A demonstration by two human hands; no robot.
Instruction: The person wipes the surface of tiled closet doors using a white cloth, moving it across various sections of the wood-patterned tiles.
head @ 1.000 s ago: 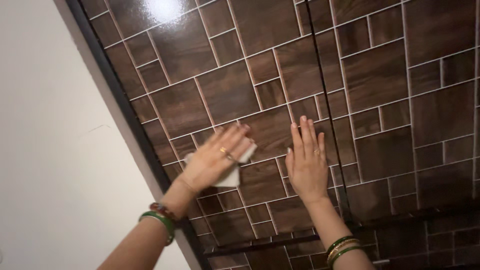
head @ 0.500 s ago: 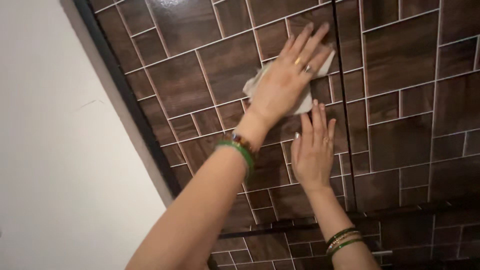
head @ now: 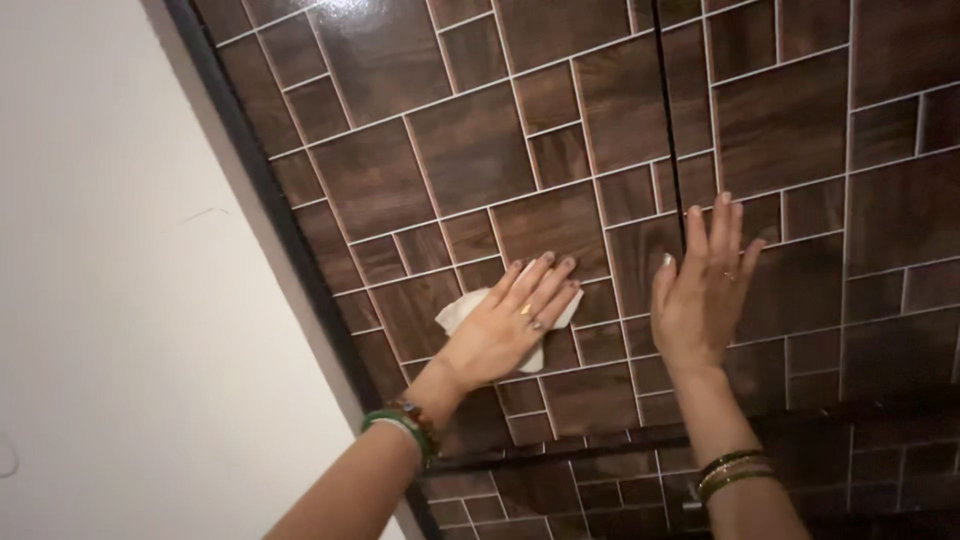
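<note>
Left hand (head: 500, 335), fingers spread flat, pressing a crumpled white cloth (head: 462, 308) against the glossy dark-brown wood-patterned panel with pale grid lines (head: 470, 150); the cloth lies under the grip, not clamped. Right hand (head: 703, 295), open, palm flat on the panel beside the dark vertical seam (head: 668, 110).

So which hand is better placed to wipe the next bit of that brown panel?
Probably the left hand. It already presses the white cloth flat against the dark wood-patterned panel. The right hand lies bare and open on the panel beside the dark vertical seam, holding nothing.
</note>
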